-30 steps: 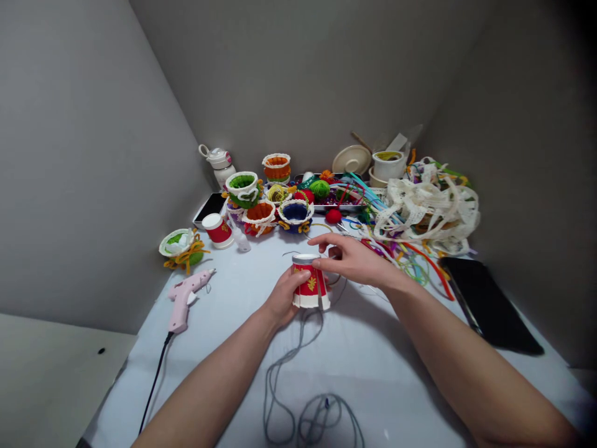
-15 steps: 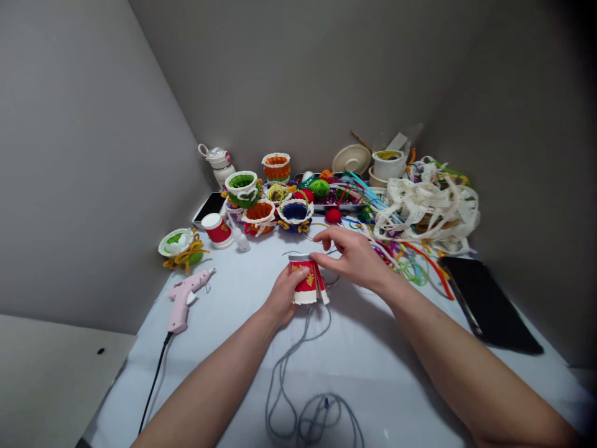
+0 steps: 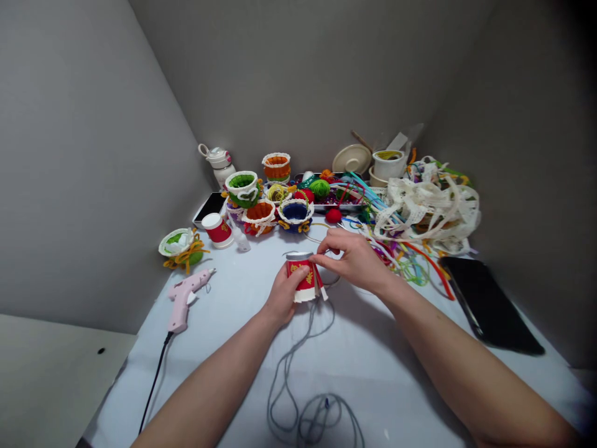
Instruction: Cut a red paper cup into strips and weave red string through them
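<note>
My left hand [image 3: 282, 295] is wrapped round a red paper cup [image 3: 298, 274] with gold print, held upside down. The cup's side is cut into strips, and a few splay out at the right. Grey yarn [image 3: 298, 256] circles its upturned base. At the upper right edge of the cup, my right hand [image 3: 347, 255] is closed in a pinch on the grey yarn, thumb against forefinger; the exact grip is small and partly hidden. More of this yarn trails below the cup into loose loops on the table.
A pink glue gun [image 3: 184, 298] with a black cord lies at the left. Another red cup [image 3: 217, 231] and several yarn-covered little baskets [image 3: 295, 214] stand behind. Lace ribbon [image 3: 426, 208] is heaped at the right, near a black phone-like slab [image 3: 489, 305]. A white bottle [image 3: 219, 165] stands at the back.
The cup has shifted slightly left and up in my left hand. My right fingers have curled into a tighter pinch, and the hanging yarn has swung a little to the right.
</note>
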{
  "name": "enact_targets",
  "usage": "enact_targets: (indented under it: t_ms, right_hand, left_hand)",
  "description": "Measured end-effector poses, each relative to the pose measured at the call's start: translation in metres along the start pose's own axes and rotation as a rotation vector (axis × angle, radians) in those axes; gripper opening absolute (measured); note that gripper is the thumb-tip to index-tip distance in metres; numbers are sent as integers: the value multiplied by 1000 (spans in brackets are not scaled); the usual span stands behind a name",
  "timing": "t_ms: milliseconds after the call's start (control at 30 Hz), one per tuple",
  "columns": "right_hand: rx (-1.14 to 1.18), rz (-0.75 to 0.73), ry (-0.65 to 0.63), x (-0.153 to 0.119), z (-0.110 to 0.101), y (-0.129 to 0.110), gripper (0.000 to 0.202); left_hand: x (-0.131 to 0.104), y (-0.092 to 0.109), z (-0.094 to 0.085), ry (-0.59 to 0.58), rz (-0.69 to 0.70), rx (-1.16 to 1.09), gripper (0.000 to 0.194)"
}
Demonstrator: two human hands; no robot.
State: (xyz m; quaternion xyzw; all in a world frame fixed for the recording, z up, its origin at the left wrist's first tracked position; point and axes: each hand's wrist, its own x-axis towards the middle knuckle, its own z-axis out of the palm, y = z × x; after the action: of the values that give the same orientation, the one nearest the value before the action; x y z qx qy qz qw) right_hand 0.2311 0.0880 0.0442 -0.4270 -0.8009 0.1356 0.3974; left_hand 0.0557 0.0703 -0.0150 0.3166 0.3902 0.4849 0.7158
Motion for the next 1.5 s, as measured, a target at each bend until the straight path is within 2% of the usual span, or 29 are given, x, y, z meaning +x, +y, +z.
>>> enact_targets:
  t_ms: [333, 567, 700, 1067, 1300, 1500]
  right_hand:
    - [48, 59, -10, 0, 2, -8, 21]
    - [269, 266, -102, 2, 1, -4, 21]
    - [441, 400, -186, 2, 0, -2, 25]
    - [624, 541, -244, 2, -4, -3, 29]
    - [685, 599, -274, 3, -6, -3, 34]
    - [719, 567, -367, 0, -6, 1, 42]
  left_hand:
    - [0, 0, 0, -16, 28, -6, 51]
    - [-1, 0, -2, -40, 24, -34, 55]
    - [-2, 1, -3, -104, -25, -56, 55]
    - [-3, 4, -8, -261, -79, -110, 51]
    - [-5, 5, -9, -333, -124, -121, 48]
    - [-8, 12, -10, -516, -272, -171, 54]
